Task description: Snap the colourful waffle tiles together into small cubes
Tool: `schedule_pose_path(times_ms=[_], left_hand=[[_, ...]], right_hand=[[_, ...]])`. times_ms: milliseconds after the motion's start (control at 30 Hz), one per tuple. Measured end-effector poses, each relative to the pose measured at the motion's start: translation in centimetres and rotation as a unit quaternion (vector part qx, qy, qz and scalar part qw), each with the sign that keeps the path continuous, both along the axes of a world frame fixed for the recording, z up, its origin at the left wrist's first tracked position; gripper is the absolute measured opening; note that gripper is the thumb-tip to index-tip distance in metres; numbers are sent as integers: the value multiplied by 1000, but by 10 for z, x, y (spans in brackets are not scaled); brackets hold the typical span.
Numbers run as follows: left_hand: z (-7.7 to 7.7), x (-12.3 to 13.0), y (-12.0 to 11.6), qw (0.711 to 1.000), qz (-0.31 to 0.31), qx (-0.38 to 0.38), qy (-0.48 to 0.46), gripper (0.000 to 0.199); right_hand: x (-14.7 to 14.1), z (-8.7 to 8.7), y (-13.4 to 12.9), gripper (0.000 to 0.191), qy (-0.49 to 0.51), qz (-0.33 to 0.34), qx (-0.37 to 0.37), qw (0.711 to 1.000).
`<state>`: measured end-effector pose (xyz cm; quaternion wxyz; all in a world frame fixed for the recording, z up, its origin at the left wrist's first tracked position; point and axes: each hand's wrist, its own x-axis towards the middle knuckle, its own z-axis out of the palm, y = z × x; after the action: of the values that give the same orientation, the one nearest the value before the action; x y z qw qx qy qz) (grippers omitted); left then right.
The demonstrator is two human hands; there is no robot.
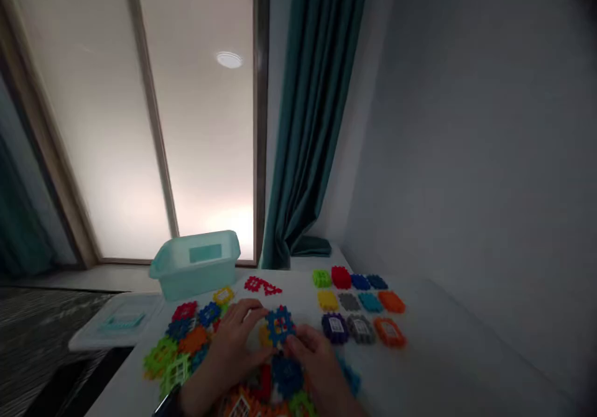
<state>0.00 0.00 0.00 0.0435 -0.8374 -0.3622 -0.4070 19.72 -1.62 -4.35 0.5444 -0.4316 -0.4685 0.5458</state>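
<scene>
left hand (236,336) and right hand (317,361) close together on blue interlocking plastic block (280,325), firmness of grip unclear | eleven flat blocks (349,302) laid in three rows at right; loose mixed blocks (193,340) still heaped around hands | white table (420,355); pale teal plastic bin (196,265) at far edge; frosted window (200,125); teal curtain (308,112)
</scene>
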Motion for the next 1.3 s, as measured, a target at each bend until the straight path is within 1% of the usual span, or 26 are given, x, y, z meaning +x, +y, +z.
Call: schedule_pose_path(times_ms=[67, 133, 200, 233, 267, 300, 367, 433, 500, 567, 700, 867, 1000, 1133, 1300], left_hand=[[-2, -1, 1, 1000, 1, 6, -1, 50], [-2, -1, 2, 1000, 2, 6, -1, 49], [-2, -2, 2, 1000, 4, -2, -1, 49], [-1, -2, 2, 1000, 4, -9, -1, 49], [0, -2, 2, 1000, 4, -15, 0, 49], [0, -3, 2, 1000, 3, -22, 0, 50], [2, -3, 2, 999, -3, -34, 3, 50], [2, -3, 1, 999, -12, -46, 11, 50], [2, -2, 1, 998, -20, -58, 18, 51], [1, -2, 1, 997, -24, -68, 22, 51], [0, -3, 0, 996, -30, -83, 25, 50], [3, -4, -1, 994, -32, -102, 39, 52], [3, -3, -2, 994, -22, -99, 27, 52], [3, -2, -3, 995, -23, -93, 6, 42], [5, -2, -5, 995, -27, -96, 7, 34]], right_hand=[[-3, -4, -1, 43, 2, -4, 5, 1000], [-2, -3, -3, 39, -28, -15, 34, 999], [3, 4, -6, 33, -79, -31, 91, 992], [7, 9, -8, 32, -129, -43, 128, 982], [13, 14, -9, 32, -185, -64, 165, 967], [18, 20, -10, 34, -239, -70, 206, 946], [29, 28, -10, 40, -325, -46, 293, 898], [37, 31, -9, 47, -382, -17, 345, 857], [41, 31, -8, 47, -415, 4, 374, 829], [42, 29, -7, 44, -429, 10, 386, 817], [40, 27, -7, 44, -433, 5, 386, 815], [41, 28, -7, 46, -436, 18, 390, 811], [41, 27, -6, 49, -432, 9, 384, 816], [37, 25, -7, 49, -423, -9, 383, 821], [35, 25, -8, 48, -418, -28, 382, 824]])
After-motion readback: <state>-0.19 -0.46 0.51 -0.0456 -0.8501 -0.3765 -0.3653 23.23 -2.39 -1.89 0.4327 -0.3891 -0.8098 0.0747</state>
